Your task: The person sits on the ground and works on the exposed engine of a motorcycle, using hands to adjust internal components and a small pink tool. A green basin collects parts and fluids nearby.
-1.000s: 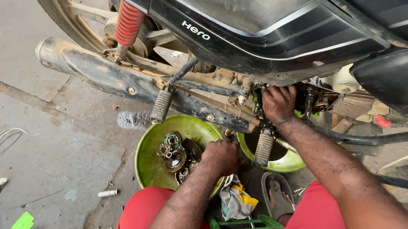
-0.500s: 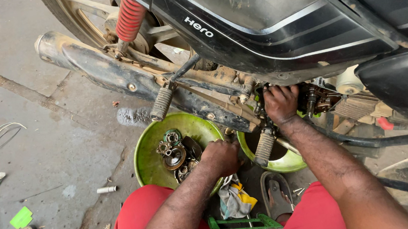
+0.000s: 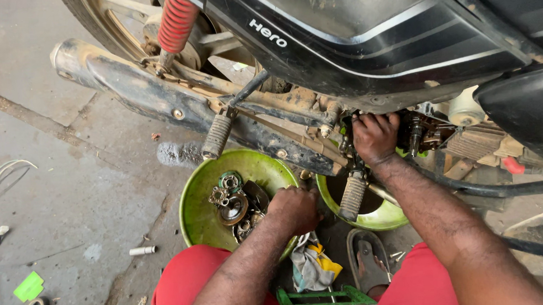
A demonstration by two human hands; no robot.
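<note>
The right hand is up under the motorcycle, fingers curled into the exposed engine parts; what it grips is hidden. The left hand dips, loosely closed, over the green bowl of greasy bearings and gears on the floor, seemingly picking a part. Fitting it next would call for careful alignment by feel. The parts look oily, dark, worn.

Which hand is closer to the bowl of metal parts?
Left. The left hand rests at the rim of the green bowl; the right hand is up at the engine, well away.
</note>
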